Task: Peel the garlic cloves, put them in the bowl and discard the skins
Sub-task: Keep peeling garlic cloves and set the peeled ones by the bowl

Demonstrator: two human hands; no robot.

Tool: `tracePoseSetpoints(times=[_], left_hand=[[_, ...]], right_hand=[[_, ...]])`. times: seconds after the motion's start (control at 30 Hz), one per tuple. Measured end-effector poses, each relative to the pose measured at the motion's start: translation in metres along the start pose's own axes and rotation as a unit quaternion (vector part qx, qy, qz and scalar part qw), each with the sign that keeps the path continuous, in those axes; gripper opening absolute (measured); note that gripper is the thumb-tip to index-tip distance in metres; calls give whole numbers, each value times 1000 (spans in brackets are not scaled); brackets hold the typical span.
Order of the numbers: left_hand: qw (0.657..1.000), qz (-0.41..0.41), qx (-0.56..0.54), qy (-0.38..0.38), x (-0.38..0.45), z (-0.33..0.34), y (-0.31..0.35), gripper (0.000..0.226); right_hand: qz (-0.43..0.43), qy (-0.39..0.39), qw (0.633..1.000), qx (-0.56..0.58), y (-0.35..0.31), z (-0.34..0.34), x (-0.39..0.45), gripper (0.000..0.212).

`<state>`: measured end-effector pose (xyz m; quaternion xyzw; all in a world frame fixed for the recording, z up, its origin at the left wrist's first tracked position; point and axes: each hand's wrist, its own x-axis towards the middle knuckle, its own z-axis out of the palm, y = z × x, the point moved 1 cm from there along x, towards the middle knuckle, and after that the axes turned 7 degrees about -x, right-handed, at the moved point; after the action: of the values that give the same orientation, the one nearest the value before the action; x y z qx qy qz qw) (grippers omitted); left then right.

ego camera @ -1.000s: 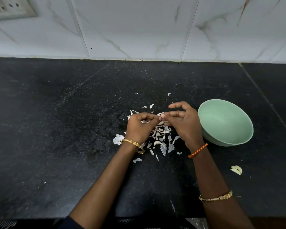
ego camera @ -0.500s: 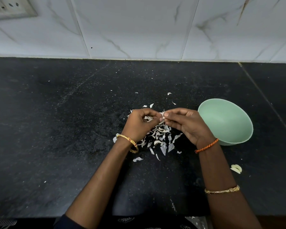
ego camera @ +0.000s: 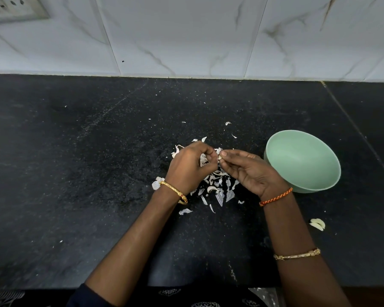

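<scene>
While pinched between both hands above the skins (ego camera: pixel 216 187), garlic clove (ego camera: pixel 220 157) sits at fingertips: left hand (ego camera: pixel 190 168) curled on one end, right hand (ego camera: pixel 248 171) nipping the other. Small, firm, likely slick once bare; papery skin best caught at the tip. Bowl (ego camera: pixel 303 161) just right on tabletop (ego camera: pixel 75 173).

Both forearms reach in from the near edge and converge toward the centre. Left hand (ego camera: pixel 190 168): back facing up, fingers curled inward, thumb and forefinger tips pinching at the meeting point. Right hand (ego camera: pixel 251 173): turned partly palm-inward, fingers bent, tips pinching against those of the left. Fingertips of both hands touch. Wrists are raised, bare forearms angled inward.
</scene>
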<state>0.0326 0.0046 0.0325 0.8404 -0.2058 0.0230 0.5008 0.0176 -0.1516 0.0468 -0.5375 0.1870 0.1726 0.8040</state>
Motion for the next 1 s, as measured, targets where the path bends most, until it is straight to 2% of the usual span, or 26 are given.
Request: tracePoseSetpoints(times=[0.2,0.5,0.67,0.8,1.0], left_hand=[[1000,7,23,16,-3,4,0,17],[998,20,59,3,2,-9,-5,17],[998,-6,60,24,2,-9,-9,15],[997,-20,52,58,1,-10,-12,9],[998,-35,6,51,-7,3,-17,24]], right_hand=[[10,-27,1000,-13,0,1,-2,8],[34,-71,994,-71,1,-3,-5,9],[38,-89,992,-86,1,-3,-6,20],[25,-86,994,-69,2,-7,-7,26],[-40,-54,993,-101,4,-8,-5,14]])
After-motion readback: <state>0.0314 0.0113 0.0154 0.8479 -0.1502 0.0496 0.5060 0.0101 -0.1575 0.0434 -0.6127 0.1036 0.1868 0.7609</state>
